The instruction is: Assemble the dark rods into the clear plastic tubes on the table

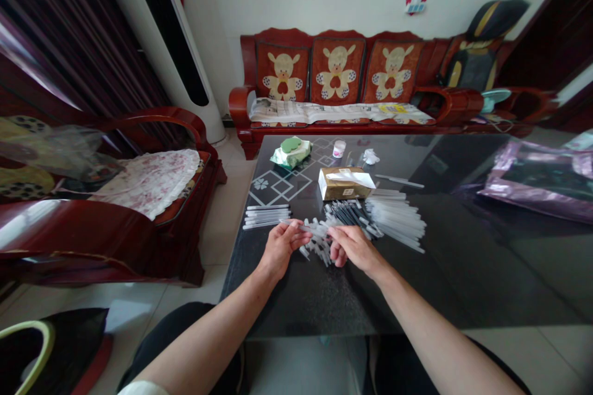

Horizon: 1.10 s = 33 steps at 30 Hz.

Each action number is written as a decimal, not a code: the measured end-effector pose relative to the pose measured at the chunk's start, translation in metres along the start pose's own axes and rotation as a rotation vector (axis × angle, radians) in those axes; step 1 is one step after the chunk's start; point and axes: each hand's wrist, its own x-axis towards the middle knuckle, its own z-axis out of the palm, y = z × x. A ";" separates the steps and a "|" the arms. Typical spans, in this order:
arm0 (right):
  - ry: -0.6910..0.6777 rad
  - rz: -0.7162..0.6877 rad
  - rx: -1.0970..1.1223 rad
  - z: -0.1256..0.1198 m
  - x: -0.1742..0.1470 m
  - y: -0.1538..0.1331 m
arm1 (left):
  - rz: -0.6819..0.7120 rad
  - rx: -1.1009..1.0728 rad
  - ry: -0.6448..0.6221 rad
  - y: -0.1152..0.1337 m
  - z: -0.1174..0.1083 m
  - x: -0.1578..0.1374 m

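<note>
My left hand [279, 251] is closed in a pinch on a thin translucent tube, like a pen barrel, pointing right. Close by, my right hand [356, 248] pinches a small pale piece whose kind I cannot make out; the fingers partly hide it. Between and below both hands lies a loose pile of short translucent caps [319, 251]. Just behind them are thin black sticks, like pen refills [345, 212]. A fan of long whitish tubes [398, 221] spreads to the right. Left of my hands, several whitish pens [266, 216] lie in a neat row.
On the dark glossy table [319, 308] stand a tissue box [343, 188], a green wipes pack [291, 153], a small jar [338, 149] and crumpled tissue [370, 157]. A purple plastic bag [532, 188] lies at right. A wooden armchair [180, 241] borders the left side.
</note>
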 end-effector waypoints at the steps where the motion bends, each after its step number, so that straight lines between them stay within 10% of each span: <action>1: 0.008 -0.014 0.000 0.000 0.000 0.000 | 0.000 -0.001 0.002 0.000 0.000 0.000; 33: -0.014 0.020 0.053 0.005 -0.001 -0.007 | -0.015 0.036 -0.039 0.000 0.004 -0.003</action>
